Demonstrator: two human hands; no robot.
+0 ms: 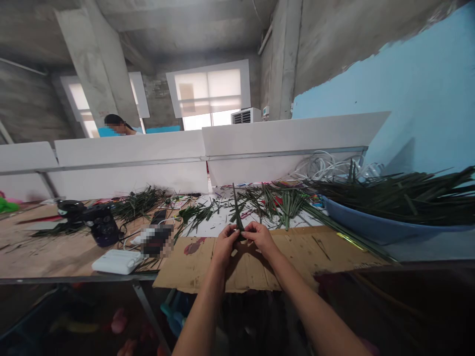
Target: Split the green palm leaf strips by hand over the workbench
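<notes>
My left hand [227, 241] and my right hand [260, 238] meet over a sheet of brown cardboard [297, 252]. Between them, both pinch the lower end of a green leaf strip [238, 212], which points up and away from me. Its lower end is partly covered by my fingers, so any fold there cannot be made out. Just beyond my hands, cut green leaf pieces [289, 207] lie scattered over a white surface. A blue basin [356, 222] piled with long dark green leaves [404, 195] stands to the right.
On the left lie a white box-shaped device [117, 261], a dark mug-like container [99, 225] and a leaf heap [137, 203]. White panels [289, 133] border the table's back. Coiled clear tubing [319, 165] sits at the back right. Another person [118, 126] is beyond the panels.
</notes>
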